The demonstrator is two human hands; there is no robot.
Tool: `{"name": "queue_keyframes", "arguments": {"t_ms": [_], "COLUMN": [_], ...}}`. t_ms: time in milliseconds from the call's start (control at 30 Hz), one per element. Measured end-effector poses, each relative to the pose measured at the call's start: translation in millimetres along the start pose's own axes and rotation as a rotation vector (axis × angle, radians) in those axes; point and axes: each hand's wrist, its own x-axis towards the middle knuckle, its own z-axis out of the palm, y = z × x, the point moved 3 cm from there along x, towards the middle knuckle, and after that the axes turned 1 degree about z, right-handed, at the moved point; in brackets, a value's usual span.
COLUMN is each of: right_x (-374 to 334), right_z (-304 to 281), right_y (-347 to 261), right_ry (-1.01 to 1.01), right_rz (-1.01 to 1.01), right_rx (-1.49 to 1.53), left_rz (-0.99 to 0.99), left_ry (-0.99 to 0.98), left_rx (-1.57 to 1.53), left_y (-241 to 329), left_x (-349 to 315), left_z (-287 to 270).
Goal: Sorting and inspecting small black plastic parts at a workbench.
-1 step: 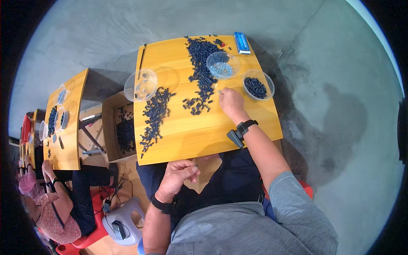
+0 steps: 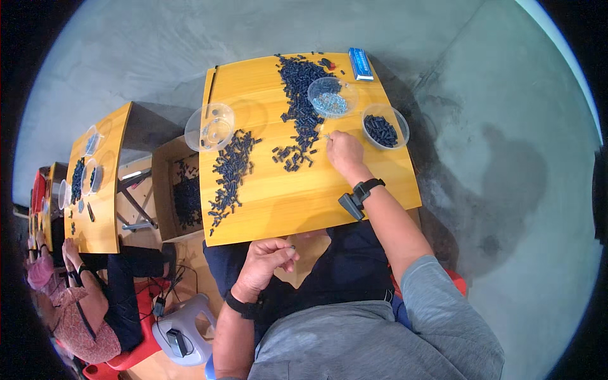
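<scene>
From my remote seat I look down on a yellow table (image 2: 316,196) strewn with small dark pieces.

At the far left a co-worker (image 2: 82,310) sits at a second yellow table (image 2: 101,209), well apart from mine. Between the two tables stands an open cardboard box (image 2: 166,190) holding more dark pieces.

On my table's far left corner sits an empty clear bowl (image 2: 210,126), overhanging the edge. Just right of it a loose strip of dark pieces (image 2: 229,171) runs toward the near edge.

My left hand (image 2: 266,261) hangs off the table, below its near edge and over my lap. Its fingers are curled together, pinching what looks like one small dark piece at the tips.

A bigger pile of dark pieces (image 2: 301,101) runs down the middle from the far edge. My right hand (image 2: 345,152) rests on the table at that pile's near right end, fingertips pressed together on something small and pale; I cannot tell what.

Beyond it is a clear bowl of pale bits (image 2: 332,96), then a clear bowl of dark pieces (image 2: 384,126) near the right edge, and a blue box (image 2: 360,63) at the far right corner.

I judge this to be mid-sorting or fitting, one piece in each hand. The next move likely calls for bringing both hands together over the bare near half of the table, where room is ample. The right bowl sits close to the edge, so sideways sweeps there need care.
</scene>
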Motion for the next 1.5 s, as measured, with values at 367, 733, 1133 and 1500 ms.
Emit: {"name": "queue_keyframes", "arguments": {"t_ms": [367, 733, 1133, 1500], "right_x": [-29, -100, -137, -143], "right_z": [0, -69, -123, -132], "right_y": [14, -67, -118, -129], "right_ry": [-0.19, -0.57, -0.787, -0.702], "right_rz": [0.197, 0.086, -0.353, -0.565], "right_rx": [0.934, 1.281, 1.207, 1.053], "left_rz": [0.19, 0.394, 0.443, 0.458], "left_ry": [0.043, 0.069, 0.068, 0.025], "left_rx": [-0.012, 0.074, 0.151, 0.161], "left_y": [17, 37, 40, 38], "left_x": [-8, -15, -30, -34], "left_z": [10, 23, 25, 24]}}
